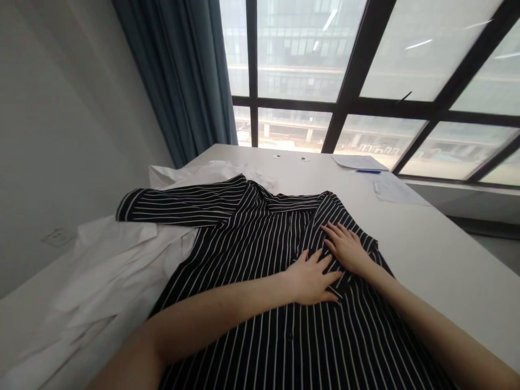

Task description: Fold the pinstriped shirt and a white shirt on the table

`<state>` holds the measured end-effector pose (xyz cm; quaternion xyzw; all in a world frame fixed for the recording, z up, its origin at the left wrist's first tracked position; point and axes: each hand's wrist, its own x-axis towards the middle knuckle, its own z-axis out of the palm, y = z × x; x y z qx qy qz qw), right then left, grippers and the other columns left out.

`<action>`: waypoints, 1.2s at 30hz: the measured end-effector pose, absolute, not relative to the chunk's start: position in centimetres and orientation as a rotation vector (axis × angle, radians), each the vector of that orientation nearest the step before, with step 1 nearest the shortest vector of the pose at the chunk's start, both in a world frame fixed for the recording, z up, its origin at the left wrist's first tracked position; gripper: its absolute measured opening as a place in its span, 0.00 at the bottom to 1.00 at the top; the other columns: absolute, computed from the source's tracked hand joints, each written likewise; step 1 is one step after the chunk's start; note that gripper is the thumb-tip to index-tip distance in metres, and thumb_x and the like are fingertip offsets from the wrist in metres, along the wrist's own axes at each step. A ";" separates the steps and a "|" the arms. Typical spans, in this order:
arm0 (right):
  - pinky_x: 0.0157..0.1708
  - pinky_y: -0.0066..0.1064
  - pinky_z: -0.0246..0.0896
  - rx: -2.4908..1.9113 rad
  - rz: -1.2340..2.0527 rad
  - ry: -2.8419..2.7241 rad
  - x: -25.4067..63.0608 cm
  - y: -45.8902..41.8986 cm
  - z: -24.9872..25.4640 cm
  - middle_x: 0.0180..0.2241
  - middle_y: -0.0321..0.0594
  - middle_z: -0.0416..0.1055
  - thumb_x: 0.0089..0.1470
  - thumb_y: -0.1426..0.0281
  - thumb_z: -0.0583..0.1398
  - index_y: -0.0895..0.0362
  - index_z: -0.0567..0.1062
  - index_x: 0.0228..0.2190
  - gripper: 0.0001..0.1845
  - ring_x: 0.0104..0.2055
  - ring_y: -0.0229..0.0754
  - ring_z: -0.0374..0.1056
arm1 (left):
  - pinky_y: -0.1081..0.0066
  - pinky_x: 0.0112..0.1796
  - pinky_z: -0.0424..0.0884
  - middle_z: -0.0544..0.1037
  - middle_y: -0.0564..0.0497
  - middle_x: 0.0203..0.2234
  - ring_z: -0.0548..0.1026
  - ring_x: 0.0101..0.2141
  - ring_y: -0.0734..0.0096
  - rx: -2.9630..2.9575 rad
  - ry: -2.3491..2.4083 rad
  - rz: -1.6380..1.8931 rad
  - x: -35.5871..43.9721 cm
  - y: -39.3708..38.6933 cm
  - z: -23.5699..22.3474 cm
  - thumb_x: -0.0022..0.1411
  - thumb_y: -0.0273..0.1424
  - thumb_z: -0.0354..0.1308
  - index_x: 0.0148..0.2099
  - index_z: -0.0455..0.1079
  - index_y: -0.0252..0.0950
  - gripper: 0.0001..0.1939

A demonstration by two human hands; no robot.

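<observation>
A black shirt with thin white stripes [252, 254] lies spread on the white table, its collar end toward the window. One sleeve reaches out to the left; on the right side the other sleeve is folded in over the front. My left hand [312, 277] rests flat on the shirt near the middle, fingers spread, at the end of the folded sleeve. Just beyond it and to the right, my right hand [345, 246] lies flat on that sleeve near the shoulder, fingers extended. Neither hand grips the cloth.
White cloth [122, 265] lies crumpled along the left side, partly under the shirt. At the back right of the table [422, 244] are papers [398, 189] and a blue pen [368, 171]. A blue curtain [187, 70] hangs beside the large window behind.
</observation>
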<state>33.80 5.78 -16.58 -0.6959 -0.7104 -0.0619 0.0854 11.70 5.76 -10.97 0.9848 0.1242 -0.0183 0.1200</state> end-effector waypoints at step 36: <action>0.63 0.54 0.55 -1.752 0.088 -1.792 35.1 -1.4 -15.0 0.58 0.52 0.70 0.63 0.58 0.52 0.55 0.72 0.54 0.24 0.62 0.53 0.64 | 0.30 0.49 0.58 0.65 0.13 0.56 0.63 0.57 0.24 2.042 2.496 0.520 -17.2 22.0 -3.9 0.67 0.38 0.48 0.59 0.59 0.10 0.32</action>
